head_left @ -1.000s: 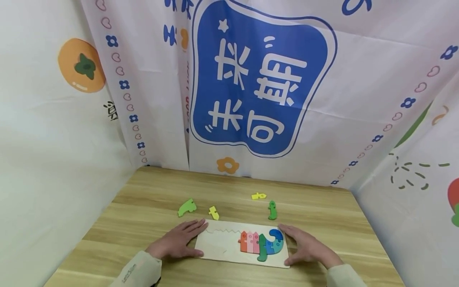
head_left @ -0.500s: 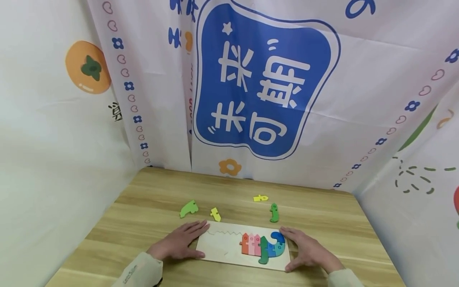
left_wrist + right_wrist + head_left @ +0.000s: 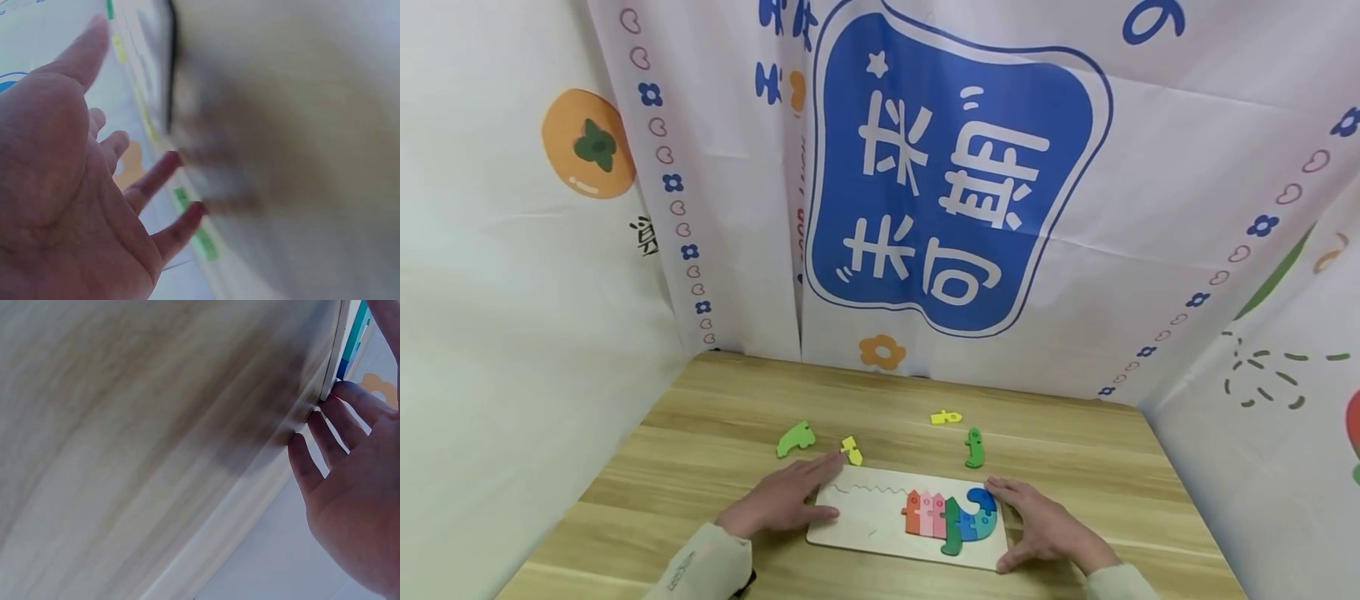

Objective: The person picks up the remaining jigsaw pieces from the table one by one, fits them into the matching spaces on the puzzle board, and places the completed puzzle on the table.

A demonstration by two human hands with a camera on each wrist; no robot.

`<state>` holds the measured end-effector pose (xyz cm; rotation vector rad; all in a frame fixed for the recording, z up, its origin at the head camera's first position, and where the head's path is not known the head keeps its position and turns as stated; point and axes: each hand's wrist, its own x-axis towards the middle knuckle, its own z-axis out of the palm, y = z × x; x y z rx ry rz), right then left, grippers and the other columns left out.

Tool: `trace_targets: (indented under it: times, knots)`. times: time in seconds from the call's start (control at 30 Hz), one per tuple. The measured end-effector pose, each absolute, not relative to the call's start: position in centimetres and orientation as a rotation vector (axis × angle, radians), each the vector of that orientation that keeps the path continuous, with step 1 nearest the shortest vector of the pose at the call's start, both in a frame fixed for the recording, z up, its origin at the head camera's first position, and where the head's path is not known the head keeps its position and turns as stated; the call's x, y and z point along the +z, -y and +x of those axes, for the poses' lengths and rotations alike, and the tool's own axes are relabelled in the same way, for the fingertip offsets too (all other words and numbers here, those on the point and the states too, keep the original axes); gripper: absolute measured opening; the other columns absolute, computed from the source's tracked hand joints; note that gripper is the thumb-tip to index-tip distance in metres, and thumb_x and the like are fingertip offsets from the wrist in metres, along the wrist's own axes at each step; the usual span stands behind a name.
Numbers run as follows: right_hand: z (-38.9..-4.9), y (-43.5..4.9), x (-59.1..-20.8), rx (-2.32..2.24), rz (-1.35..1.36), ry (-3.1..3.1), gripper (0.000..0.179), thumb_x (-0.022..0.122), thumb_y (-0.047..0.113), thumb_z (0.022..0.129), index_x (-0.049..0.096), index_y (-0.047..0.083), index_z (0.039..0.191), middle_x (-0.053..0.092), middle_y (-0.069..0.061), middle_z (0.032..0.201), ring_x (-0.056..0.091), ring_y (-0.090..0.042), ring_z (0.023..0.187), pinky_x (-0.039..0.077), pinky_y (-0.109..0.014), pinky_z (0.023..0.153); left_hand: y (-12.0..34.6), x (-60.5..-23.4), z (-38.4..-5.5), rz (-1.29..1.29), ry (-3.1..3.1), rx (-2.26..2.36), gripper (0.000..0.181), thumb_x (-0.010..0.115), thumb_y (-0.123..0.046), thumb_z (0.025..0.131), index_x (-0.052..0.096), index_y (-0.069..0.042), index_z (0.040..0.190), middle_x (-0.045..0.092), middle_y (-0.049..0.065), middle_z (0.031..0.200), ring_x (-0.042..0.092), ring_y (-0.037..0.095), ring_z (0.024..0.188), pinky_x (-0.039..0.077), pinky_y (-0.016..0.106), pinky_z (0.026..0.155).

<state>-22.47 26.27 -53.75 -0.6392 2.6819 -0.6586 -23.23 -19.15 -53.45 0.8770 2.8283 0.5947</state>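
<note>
A pale wooden puzzle board (image 3: 850, 525) lies on the table. Several coloured pieces sit on its right part, among them an orange piece (image 3: 913, 512), a dark green piece (image 3: 952, 529) and a blue curled piece (image 3: 982, 498). Over the board's upper left corner is my left hand (image 3: 782, 498), fingers and thumb spread; the left wrist view shows nothing in its palm (image 3: 56, 169). My right hand (image 3: 1045, 525) rests at the board's right edge, thumb near the lower corner, fingers at the upper one. In the right wrist view its fairly straight fingers (image 3: 359, 406) touch the board's edge (image 3: 335, 356).
Beyond the board lie loose pieces: a light green piece (image 3: 796, 439), a yellow piece (image 3: 852, 451) close to my left fingertips, another yellow piece (image 3: 946, 417) and a green piece (image 3: 974, 448). Printed cloth (image 3: 737, 250) encloses the wooden table (image 3: 715, 433) at the back and sides.
My left hand has shifted right and slightly away from me, off the board's left edge. The right hand stays at its edge. The whole head view has shifted slightly.
</note>
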Motion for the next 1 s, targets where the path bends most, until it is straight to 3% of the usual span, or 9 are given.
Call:
trace_targets:
  times: [0.37,0.67,1.0]
  knots:
    - [-22.4,-26.4,-53.8,-0.648,-0.645,-2.680,0.121,0.094,0.057,0.059,0.043,0.008,0.158,0.040,-0.018,0.163,0.038,-0.050,0.146,0.039,-0.072,0.109,16.0,-52.5,-26.4,0.890,-2.900,0.519,0.073,0.072,-0.035,0.098,0.039,-0.016,0.161,0.041,0.007,0.166,0.047,0.038,0.145,0.041,0.058,0.116]
    - [-22.5,-26.4,-53.6,-0.657,-0.629,-2.677,0.121,0.095,0.055,0.059,0.043,0.008,0.157,0.040,-0.019,0.163,0.037,-0.051,0.146,0.037,-0.073,0.110,12.0,-54.4,-30.1,0.808,-2.850,0.672,0.074,0.070,-0.037,0.099,0.034,-0.031,0.163,0.038,-0.006,0.167,0.039,0.032,0.151,0.033,0.060,0.121]
    - [-22.4,-26.2,-53.6,-0.680,-0.627,-2.657,0.119,0.097,0.052,0.061,0.044,0.008,0.157,0.040,-0.019,0.162,0.037,-0.050,0.147,0.038,-0.073,0.109,5.2,-53.7,-33.1,0.840,-2.862,0.502,0.076,0.072,-0.039,0.098,0.034,-0.031,0.163,0.038,-0.007,0.167,0.039,0.026,0.151,0.034,0.053,0.123]
